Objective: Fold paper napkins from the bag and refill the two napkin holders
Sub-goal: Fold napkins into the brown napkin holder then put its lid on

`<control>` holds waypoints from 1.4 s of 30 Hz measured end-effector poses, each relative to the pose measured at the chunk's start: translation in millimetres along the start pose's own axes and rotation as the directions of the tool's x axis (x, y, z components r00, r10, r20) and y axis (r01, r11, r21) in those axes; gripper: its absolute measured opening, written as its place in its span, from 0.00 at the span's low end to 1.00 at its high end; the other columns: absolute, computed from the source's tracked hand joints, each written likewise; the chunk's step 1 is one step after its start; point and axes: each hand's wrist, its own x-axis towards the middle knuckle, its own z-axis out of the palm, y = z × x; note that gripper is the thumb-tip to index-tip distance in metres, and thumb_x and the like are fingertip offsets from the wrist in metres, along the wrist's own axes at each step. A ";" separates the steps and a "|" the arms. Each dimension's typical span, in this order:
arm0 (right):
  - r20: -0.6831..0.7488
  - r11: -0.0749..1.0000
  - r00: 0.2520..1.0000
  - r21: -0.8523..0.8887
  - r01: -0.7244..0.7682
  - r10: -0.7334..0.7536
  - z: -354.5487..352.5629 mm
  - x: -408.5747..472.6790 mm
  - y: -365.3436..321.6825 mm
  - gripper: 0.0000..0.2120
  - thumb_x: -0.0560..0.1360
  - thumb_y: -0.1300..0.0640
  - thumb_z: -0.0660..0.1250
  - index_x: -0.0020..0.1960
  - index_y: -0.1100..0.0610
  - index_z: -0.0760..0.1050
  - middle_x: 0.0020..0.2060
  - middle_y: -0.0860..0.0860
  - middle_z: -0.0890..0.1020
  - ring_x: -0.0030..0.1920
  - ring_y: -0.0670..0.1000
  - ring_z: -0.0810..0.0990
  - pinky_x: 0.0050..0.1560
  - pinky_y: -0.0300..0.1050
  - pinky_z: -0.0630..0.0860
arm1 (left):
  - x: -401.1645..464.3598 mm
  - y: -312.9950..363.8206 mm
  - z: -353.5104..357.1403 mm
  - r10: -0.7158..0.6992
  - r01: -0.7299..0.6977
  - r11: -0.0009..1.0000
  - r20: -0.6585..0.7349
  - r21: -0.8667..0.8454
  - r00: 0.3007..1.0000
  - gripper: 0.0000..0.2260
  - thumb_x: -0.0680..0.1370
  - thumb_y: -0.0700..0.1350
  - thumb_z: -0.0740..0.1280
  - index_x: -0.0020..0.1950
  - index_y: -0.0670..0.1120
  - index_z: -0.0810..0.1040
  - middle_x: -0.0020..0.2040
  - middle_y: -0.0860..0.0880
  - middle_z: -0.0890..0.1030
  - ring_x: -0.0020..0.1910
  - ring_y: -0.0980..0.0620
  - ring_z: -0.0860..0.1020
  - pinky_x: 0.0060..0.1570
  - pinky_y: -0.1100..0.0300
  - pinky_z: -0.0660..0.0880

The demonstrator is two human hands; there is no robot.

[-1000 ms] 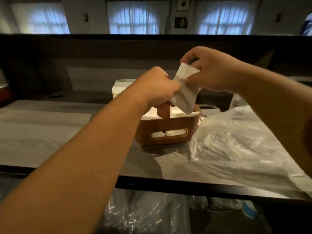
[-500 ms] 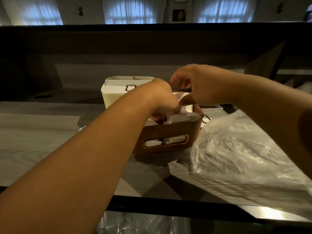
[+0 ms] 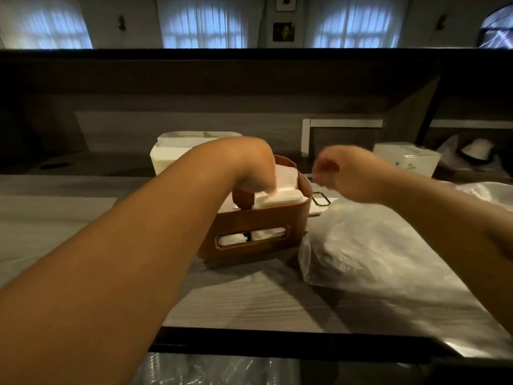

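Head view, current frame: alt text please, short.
A person's left hand reaches down into a brown napkin holder on a grey table, on its white napkins. The right hand, blurred, hovers beside it above a clear plastic bag.
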 end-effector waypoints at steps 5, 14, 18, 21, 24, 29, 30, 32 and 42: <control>0.299 0.954 0.919 -0.233 -0.190 0.256 11.6 -21.9 73.3 0.03 0.79 0.50 0.68 0.50 0.43 0.75 0.49 0.46 0.79 0.51 0.48 0.77 0.58 0.47 0.75 | -2.7 62.2 7.9 0.172 -0.202 0.972 -0.228 -0.118 0.958 0.09 0.80 0.42 0.65 0.59 0.47 0.79 0.53 0.47 0.80 0.52 0.49 0.79 0.55 0.53 0.79; 0.110 0.963 0.975 -0.209 -0.169 0.194 7.2 15.4 103.4 0.11 0.78 0.59 0.68 0.59 0.48 0.77 0.55 0.51 0.79 0.54 0.52 0.77 0.57 0.46 0.74 | 54.3 130.2 111.5 -0.079 0.066 0.945 -0.028 -0.320 0.996 0.33 0.74 0.44 0.74 0.77 0.46 0.63 0.72 0.42 0.63 0.68 0.40 0.66 0.59 0.46 0.73; 0.148 0.956 0.964 -0.229 -0.182 0.219 25.0 40.0 98.9 0.26 0.79 0.61 0.68 0.75 0.49 0.68 0.66 0.52 0.76 0.63 0.56 0.76 0.65 0.51 0.75 | 67.9 118.4 132.4 -0.197 0.187 0.973 -0.066 -0.135 0.978 0.37 0.71 0.40 0.76 0.77 0.46 0.63 0.72 0.42 0.61 0.70 0.38 0.63 0.68 0.42 0.68; 0.162 0.942 0.954 -0.268 -0.203 0.252 36.1 57.8 101.6 0.28 0.80 0.63 0.67 0.77 0.49 0.65 0.69 0.55 0.74 0.66 0.59 0.75 0.66 0.52 0.73 | 78.4 114.4 139.1 -0.220 0.212 0.971 -0.072 -0.108 0.973 0.35 0.71 0.40 0.76 0.76 0.47 0.65 0.72 0.43 0.62 0.71 0.38 0.62 0.68 0.41 0.67; 0.186 0.925 0.943 -0.317 -0.209 0.277 47.4 73.1 107.6 0.27 0.80 0.62 0.67 0.76 0.49 0.67 0.67 0.57 0.74 0.66 0.60 0.75 0.69 0.54 0.72 | 83.3 113.4 142.8 -0.186 0.172 0.978 -0.122 -0.118 0.975 0.31 0.73 0.40 0.75 0.74 0.48 0.68 0.71 0.43 0.63 0.70 0.38 0.62 0.68 0.41 0.68; 0.159 0.844 0.927 -0.487 -0.226 0.340 49.0 80.3 118.1 0.20 0.76 0.58 0.72 0.67 0.51 0.75 0.60 0.56 0.79 0.61 0.60 0.78 0.65 0.57 0.75 | 81.6 111.8 140.0 -0.097 0.091 0.995 -0.153 -0.043 0.984 0.30 0.73 0.39 0.74 0.73 0.48 0.68 0.70 0.43 0.65 0.69 0.39 0.63 0.64 0.45 0.69; 0.154 0.836 0.928 -0.502 -0.223 0.340 46.2 77.4 120.7 0.17 0.75 0.58 0.72 0.63 0.51 0.76 0.57 0.56 0.80 0.59 0.60 0.79 0.64 0.58 0.76 | 79.0 111.8 138.4 -0.074 0.072 0.997 -0.151 -0.020 0.986 0.30 0.73 0.39 0.74 0.73 0.48 0.67 0.69 0.43 0.65 0.69 0.40 0.64 0.64 0.45 0.70; 0.060 0.872 0.961 -0.438 -0.219 0.271 35.9 69.3 125.9 0.07 0.77 0.59 0.67 0.54 0.56 0.78 0.50 0.56 0.82 0.52 0.59 0.82 0.56 0.58 0.80 | 71.5 113.6 136.1 0.004 0.002 1.000 -0.202 0.030 0.979 0.29 0.74 0.41 0.73 0.73 0.47 0.67 0.69 0.43 0.67 0.68 0.40 0.65 0.62 0.47 0.70; -0.222 0.944 0.961 -0.247 -0.220 0.166 -84.0 33.1 73.0 0.08 0.79 0.59 0.65 0.56 0.54 0.80 0.49 0.53 0.80 0.48 0.53 0.78 0.49 0.48 0.75 | 10.7 139.2 68.2 0.388 -0.332 0.916 -0.704 0.224 0.595 0.10 0.80 0.45 0.65 0.62 0.48 0.76 0.64 0.45 0.73 0.62 0.44 0.70 0.57 0.51 0.70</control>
